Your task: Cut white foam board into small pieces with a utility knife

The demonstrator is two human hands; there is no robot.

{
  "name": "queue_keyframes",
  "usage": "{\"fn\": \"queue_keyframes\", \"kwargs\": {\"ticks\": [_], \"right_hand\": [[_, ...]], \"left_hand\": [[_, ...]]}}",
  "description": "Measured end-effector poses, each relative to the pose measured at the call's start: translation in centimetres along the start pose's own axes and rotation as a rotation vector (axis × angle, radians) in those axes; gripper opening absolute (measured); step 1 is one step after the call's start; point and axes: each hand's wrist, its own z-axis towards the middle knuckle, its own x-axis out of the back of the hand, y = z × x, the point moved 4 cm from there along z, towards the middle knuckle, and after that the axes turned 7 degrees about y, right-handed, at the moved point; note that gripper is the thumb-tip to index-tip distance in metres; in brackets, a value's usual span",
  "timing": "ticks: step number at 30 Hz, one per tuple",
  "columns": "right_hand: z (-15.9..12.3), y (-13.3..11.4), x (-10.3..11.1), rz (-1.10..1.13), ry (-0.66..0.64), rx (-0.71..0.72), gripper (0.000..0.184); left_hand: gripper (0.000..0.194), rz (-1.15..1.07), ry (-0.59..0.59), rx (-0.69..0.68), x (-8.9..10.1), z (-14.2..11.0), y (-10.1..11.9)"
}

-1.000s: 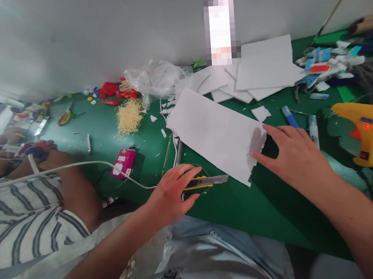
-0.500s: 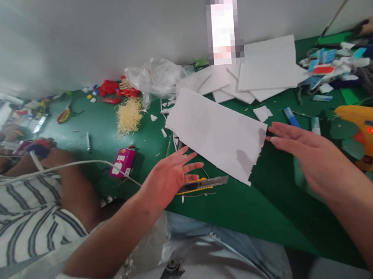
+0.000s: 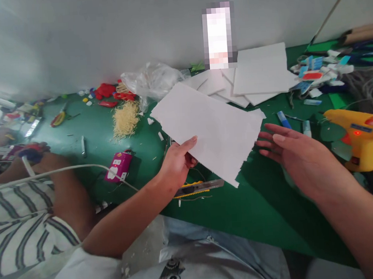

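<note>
Head view: white board sheet (image 3: 209, 127), the landmark here, sits at mid-table, tilted, with a ragged right edge. Left hand (image 3: 180, 161) is clamped on its near edge, thumb on top, fingers under. Right hand (image 3: 288, 150) is just beside the ragged edge, fingers and thumb apart, gripping nothing; cannot tell if fingertips touch the sheet. Yellow-and-black utility knife (image 3: 205, 187), blade out, lies on the green table (image 3: 236, 225) on the sheet's near side, by the left forearm. Stacked white boards (image 3: 261, 74) behind the sheet; clear plastic bag (image 3: 154, 78) behind its left end. Pale shred pile (image 3: 125, 120) and magenta socket box (image 3: 119, 166) left of it. Yellow glue gun (image 3: 361, 135), red light lit, well right of it. Co-worker in striped clothing (image 3: 20, 208) far left of it.
</note>
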Motion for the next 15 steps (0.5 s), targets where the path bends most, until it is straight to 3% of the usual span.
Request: {"fn": "queue_keyframes", "kwargs": {"ticks": [4, 8, 15], "right_hand": [[-0.7, -0.1, -1.0, 0.062, -0.082, -0.072, 0.046], [-1.0, -0.6, -1.4, 0.024, -0.159, -0.030, 0.038], [-1.8, -1.5, -1.7, 0.102, -0.256, 0.053, 0.029]], "left_hand": [[0.030, 0.001, -0.037, -0.106, -1.3, -0.7, 0.2], [0.026, -0.043, -0.094, -0.134, -2.2, -1.1, 0.2], [0.032, -0.143, -0.187, 0.131, -2.7, -0.4, -0.5]]}}
